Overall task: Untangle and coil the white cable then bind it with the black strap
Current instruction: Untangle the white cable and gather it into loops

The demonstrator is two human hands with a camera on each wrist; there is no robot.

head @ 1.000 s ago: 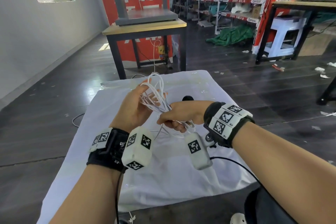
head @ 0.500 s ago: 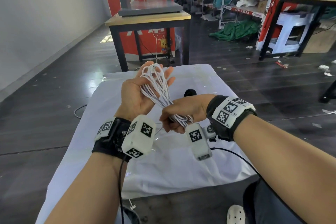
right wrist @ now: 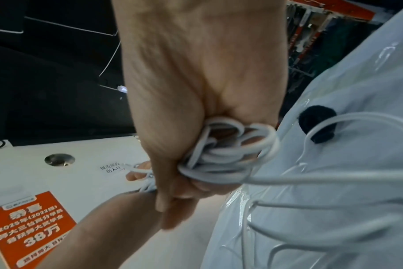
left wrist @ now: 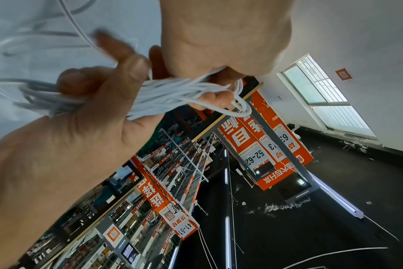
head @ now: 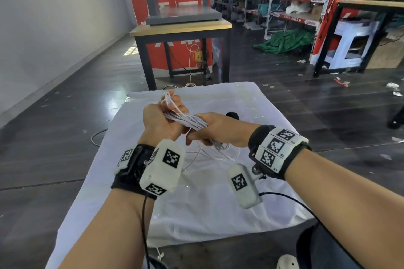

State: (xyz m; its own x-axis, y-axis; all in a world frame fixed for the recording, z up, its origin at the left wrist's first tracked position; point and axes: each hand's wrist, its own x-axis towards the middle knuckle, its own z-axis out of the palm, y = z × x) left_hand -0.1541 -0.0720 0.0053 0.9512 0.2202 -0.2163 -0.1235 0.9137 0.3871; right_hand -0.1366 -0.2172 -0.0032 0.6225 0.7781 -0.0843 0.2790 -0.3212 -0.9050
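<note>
Cable (head: 185, 120) bundle spans both fists: left hand (head: 160, 121) grips one end, right hand (head: 215, 130) the other; strap (head: 232, 115) lies just beyond the right hand.

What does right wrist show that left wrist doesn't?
Right wrist only: the black strap lying on the white sheet, untouched, with loose cable loops trailing over it.

Left wrist only: the left hand gripping the far end of the bundle, a loop poking past its fingers, plus the window.

Both: the cable bunched in the right hand, and the sheet.
</note>
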